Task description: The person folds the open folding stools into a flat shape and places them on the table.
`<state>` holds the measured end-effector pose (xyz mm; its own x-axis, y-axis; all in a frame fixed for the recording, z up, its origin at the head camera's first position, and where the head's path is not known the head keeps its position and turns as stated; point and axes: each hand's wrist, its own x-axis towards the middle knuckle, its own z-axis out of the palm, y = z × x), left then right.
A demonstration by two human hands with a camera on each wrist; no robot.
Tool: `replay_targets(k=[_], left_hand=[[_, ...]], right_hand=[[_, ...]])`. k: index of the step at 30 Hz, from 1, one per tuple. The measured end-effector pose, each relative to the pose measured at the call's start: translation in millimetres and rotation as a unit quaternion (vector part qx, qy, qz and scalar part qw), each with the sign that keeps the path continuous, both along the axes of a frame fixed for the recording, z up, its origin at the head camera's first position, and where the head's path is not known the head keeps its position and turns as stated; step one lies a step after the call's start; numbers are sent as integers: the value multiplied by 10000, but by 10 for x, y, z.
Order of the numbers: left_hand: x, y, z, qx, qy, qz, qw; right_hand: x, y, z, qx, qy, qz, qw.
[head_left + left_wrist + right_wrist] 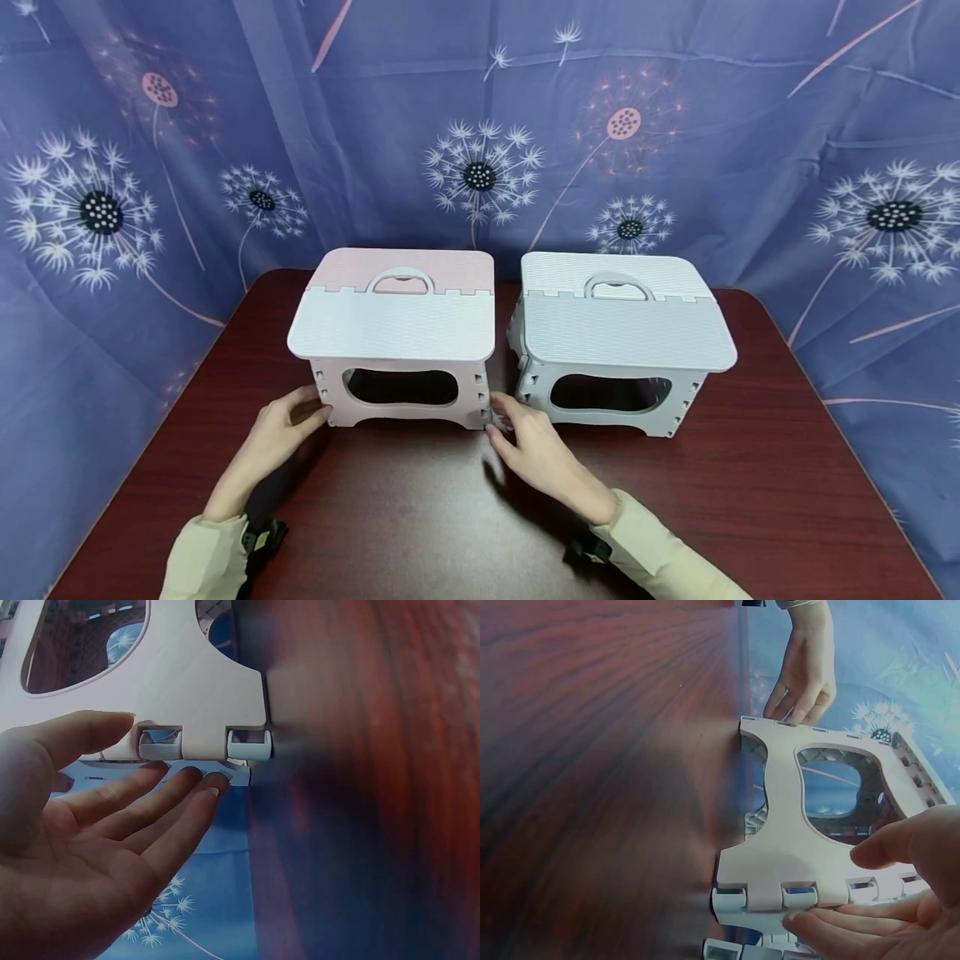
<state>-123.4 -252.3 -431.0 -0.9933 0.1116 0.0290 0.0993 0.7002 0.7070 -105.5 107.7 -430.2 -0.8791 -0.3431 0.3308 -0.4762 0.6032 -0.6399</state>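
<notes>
Two folding step stools stand unfolded side by side on a dark red wooden table. The left one, a pink-and-white folding step stool (392, 325), stands between both hands. My left hand (270, 433) holds its lower left front corner, with the thumb on the front and the fingers along the side panel. At the lower right corner, my right hand (540, 446) grips likewise, thumb (877, 849) at the front panel and fingers against the hinged side. Beside it is a grey-and-white folding step stool (626, 329), close to the right hand's fingers. Each top has an arched carry handle.
The wooden table (405, 517) extends in front of the stools and to both sides. Behind it hangs a blue cloth (360, 150) with dandelion prints. Each wrist wears a small black camera, and light sleeves (206, 554) cover the forearms.
</notes>
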Motion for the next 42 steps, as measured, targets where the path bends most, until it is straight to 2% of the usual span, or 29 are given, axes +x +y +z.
replay_targets(k=[5,10,16,19,24,27,34,42], left_hand=[[-12,14,3,43,37,-97,9999],[-35,37,17,73,49,-241,9997],[-56,44,-4,-63,85,-214,9997],[-69,49,-41,-179,274,-171,9993],[-91,81,-71,-435,864,-71,9953],[-103,92,-69,-513,1033,-81,9933],[-123,104,-53,-583,1036,-213,9927],[-154,117,-33,-607,892,-331,9936]], right_hand=[[-13,-21,6,47,-16,-91,9999],[-32,-53,-2,143,171,-92,9997],[-41,-109,-20,207,254,-194,9993],[-49,-143,-25,153,204,-247,9994],[-75,-198,-22,64,162,-351,9992],[-94,-223,-20,1,83,-373,9993],[-135,-260,-40,-147,-183,-454,9987],[-180,-301,-115,-107,183,-451,9988]])
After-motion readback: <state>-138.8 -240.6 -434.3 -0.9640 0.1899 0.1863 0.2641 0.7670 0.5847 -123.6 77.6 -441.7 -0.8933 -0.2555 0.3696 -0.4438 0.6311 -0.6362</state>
